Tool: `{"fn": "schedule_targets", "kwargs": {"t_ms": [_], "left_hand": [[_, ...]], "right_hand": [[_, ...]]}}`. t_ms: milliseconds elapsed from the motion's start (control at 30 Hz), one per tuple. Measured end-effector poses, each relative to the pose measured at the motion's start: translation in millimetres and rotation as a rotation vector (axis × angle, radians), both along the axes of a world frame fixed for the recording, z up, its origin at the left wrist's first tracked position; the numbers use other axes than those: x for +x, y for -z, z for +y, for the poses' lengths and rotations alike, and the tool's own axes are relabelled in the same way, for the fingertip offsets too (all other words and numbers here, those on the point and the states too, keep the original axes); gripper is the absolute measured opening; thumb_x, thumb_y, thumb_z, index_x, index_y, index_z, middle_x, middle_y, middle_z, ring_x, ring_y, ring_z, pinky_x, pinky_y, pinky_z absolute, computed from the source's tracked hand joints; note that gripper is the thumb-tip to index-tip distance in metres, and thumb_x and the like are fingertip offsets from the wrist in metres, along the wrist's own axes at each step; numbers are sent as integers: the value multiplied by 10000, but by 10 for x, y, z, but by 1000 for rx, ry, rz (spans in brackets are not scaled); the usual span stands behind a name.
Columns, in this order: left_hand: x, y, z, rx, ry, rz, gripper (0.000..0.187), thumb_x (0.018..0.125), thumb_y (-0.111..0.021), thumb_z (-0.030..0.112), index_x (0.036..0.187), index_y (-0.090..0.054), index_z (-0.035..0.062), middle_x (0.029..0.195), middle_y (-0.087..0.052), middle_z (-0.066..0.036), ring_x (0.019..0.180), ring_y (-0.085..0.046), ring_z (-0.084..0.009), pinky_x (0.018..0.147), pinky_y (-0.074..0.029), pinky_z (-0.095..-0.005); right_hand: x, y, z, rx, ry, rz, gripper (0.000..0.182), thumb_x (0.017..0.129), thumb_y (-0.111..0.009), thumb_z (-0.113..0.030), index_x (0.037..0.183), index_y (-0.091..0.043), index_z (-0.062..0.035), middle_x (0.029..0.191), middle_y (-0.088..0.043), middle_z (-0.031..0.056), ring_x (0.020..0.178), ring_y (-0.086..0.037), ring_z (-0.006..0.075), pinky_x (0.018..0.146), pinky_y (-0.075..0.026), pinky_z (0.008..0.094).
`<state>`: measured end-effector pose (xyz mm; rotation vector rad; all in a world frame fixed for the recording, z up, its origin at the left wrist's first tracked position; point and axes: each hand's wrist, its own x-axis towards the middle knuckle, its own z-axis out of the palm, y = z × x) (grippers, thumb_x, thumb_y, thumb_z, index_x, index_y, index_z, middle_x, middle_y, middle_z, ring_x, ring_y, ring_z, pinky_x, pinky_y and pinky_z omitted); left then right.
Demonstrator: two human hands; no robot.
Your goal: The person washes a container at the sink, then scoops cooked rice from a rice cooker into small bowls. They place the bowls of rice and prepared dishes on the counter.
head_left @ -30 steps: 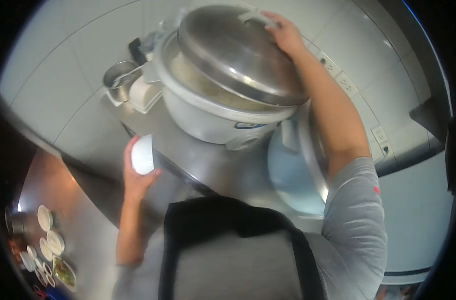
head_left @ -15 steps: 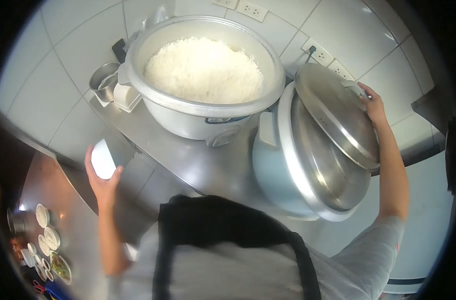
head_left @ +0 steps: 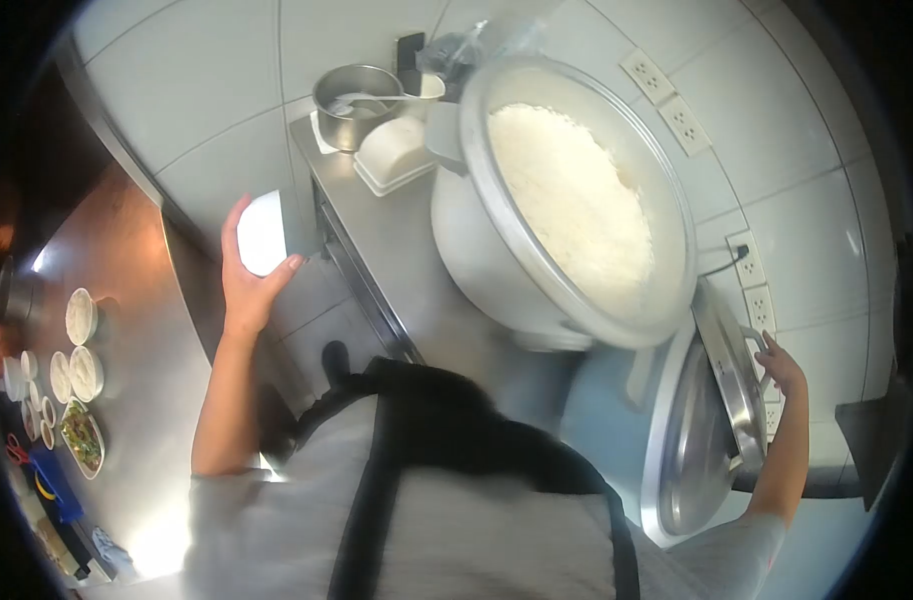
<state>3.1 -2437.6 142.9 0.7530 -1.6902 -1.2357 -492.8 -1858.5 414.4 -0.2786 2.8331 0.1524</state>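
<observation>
My left hand [head_left: 245,298] is closed around a small white bowl [head_left: 263,234], held tilted in the air left of the steel counter. My right hand [head_left: 785,368] grips the handle of a round metal lid [head_left: 729,370]. That lid stands on edge over a second, pale blue rice cooker [head_left: 617,405], whose own metal lid [head_left: 692,440] covers it. Between my hands a large rice cooker [head_left: 477,245] sits uncovered, full of white cooked rice [head_left: 577,205].
A steel pot [head_left: 355,105] with a white-handled utensil stands by white containers [head_left: 392,150] at the counter's [head_left: 377,225] far end. Wall sockets [head_left: 682,125] line the tiles. On the left table [head_left: 142,300] are rice bowls [head_left: 85,372] and a dish of greens [head_left: 81,438].
My view has swung left, so the cookers appear farther right and more of the left table shows. Both hands keep their hold on the bowl and lid.
</observation>
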Motion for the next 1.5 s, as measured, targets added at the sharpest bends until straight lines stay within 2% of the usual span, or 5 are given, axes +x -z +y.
{"fn": "schedule_targets", "kwargs": {"t_ms": [233, 567, 1000, 1167, 1500], "left_hand": [[95, -15, -742, 126, 39, 121, 864, 630, -748, 191, 1364, -311, 61, 1254, -432, -101, 1140, -447, -224, 975, -367, -354], [939, 173, -941, -373, -139, -407, 845, 500, -805, 205, 1251, -454, 39, 1298, -415, -194, 1215, -405, -353, 1004, -349, -428], [837, -113, -1525, -512, -191, -315, 945, 570, -796, 411, 1315, -384, -1, 1328, -410, -173, 1225, -390, -338, 1027, -299, -439], [-78, -661, -1489, -352, -12, 149, 1032, 590, -787, 460, 1380, -279, 34, 1324, -395, -151, 1235, -388, -287, 1003, -337, -415], [-1899, -1494, -153, -71, 945, 602, 1014, 563, -833, 191, 1385, -250, 82, 1287, -383, -103, 1163, -435, -238, 967, -389, -368]], "right_hand": [[962, -206, -3108, 39, -912, 762, 480, 788, -647, -142, 1246, -512, -90, 1356, -417, 148, 1251, -378, 340, 1039, -315, 431], [1918, 1909, -7363, 202, -1152, 132, 277, 788, -582, -152, 1049, -646, -83, 1000, -649, 146, 944, -619, 332, 785, -505, 427], [2056, 1207, -7355, 614, -1272, 1, 212, 785, -544, -108, 933, -684, -52, 941, -667, 152, 839, -636, 283, 704, -502, 415], [1365, 136, -6205, -290, -1006, 160, 294, 854, -482, -223, 1058, -638, -79, 1025, -650, 113, 877, -611, 295, 797, -463, 413], [28, 896, -3288, 748, -592, 658, 180, 811, -507, -122, 795, -684, -152, 843, -656, 13, 887, -582, 174, 912, -310, 384]]}}
